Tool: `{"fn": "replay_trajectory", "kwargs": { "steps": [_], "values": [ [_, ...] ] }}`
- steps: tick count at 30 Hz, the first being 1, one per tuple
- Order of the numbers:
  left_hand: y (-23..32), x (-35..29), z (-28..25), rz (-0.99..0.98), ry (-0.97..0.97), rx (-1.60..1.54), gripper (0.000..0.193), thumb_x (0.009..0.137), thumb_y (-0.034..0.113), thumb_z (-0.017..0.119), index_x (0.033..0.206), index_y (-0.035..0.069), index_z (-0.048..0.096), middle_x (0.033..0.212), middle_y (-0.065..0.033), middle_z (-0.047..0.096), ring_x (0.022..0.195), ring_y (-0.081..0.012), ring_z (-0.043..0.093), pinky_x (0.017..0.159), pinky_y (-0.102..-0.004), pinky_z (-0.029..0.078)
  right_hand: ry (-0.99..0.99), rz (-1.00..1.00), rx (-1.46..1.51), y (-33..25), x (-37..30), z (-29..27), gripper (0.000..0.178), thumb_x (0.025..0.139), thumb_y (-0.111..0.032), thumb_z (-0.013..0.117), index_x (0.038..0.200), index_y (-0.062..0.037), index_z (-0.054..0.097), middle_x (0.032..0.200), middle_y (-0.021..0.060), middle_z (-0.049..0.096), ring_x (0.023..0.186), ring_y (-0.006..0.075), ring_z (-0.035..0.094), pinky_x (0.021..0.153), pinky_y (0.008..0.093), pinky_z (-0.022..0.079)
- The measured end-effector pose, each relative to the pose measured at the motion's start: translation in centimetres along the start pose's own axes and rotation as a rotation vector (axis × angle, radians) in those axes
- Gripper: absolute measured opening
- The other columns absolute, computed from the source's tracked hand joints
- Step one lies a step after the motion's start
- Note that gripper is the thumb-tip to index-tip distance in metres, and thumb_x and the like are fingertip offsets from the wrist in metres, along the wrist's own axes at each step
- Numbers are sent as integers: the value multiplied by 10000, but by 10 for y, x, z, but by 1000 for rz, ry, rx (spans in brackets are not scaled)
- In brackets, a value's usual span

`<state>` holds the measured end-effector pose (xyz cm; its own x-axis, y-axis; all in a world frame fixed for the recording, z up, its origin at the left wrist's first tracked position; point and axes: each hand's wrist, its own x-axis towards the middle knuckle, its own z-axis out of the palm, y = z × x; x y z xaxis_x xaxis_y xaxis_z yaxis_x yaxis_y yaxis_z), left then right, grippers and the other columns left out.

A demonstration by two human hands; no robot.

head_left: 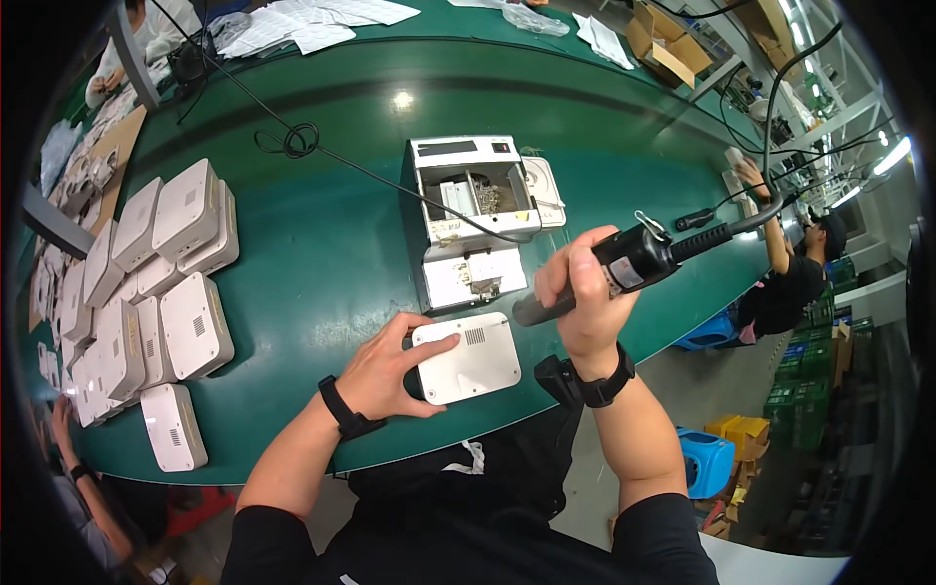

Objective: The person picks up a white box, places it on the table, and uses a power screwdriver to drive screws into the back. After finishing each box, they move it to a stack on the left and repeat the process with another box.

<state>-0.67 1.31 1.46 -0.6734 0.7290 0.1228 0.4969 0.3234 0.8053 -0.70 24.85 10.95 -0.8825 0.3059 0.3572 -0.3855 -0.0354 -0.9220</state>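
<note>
Your left hand (375,369) grasps the left end of the white box (475,369) at the lower centre of the frame, one finger laid on its top face. Your right hand (593,304) is clenched around the black corded power tool (636,261), right of centre; the black-and-white machine (475,269) stands just above the box, and more white boxes (193,327) lie piled at the left

Left hand (378,372) grips left end of white casing (476,365), index finger across top. Right hand (597,304) wrapped around black corded power driver (639,261), lower end near casing's right edge. Open-topped machine (478,230) ahead, between hands. Piled casings (197,324) well left of left hand, on green table (322,263).
</note>
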Motion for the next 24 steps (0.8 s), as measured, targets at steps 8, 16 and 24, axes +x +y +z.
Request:
{"fn": "replay_trajectory", "kwargs": {
  "steps": [8,16,24],
  "values": [
    [3,-1,3,1,17,22,801,582,303,886,1331,245,608,1285,-117,488,1159,-329,546,985,-408,474,-11,8,-19,1,0,-1,186,910,-165,595,920,-25,473,596,74,495,463,158,452,468,320,425],
    [-3,-6,4,15,7,128,815,619,367,874,1371,319,564,1332,-115,494,1192,-332,526,1019,-438,441,-72,-101,30,-31,9,20,161,930,-167,561,928,-24,487,606,76,499,469,165,473,477,324,436],
    [-5,-10,5,34,19,105,819,615,404,879,1368,339,564,1309,-111,497,1181,-339,529,1008,-448,445,-148,-53,22,-15,24,31,157,938,-173,523,961,-24,480,637,75,497,497,172,484,494,338,444]
  ]
}}
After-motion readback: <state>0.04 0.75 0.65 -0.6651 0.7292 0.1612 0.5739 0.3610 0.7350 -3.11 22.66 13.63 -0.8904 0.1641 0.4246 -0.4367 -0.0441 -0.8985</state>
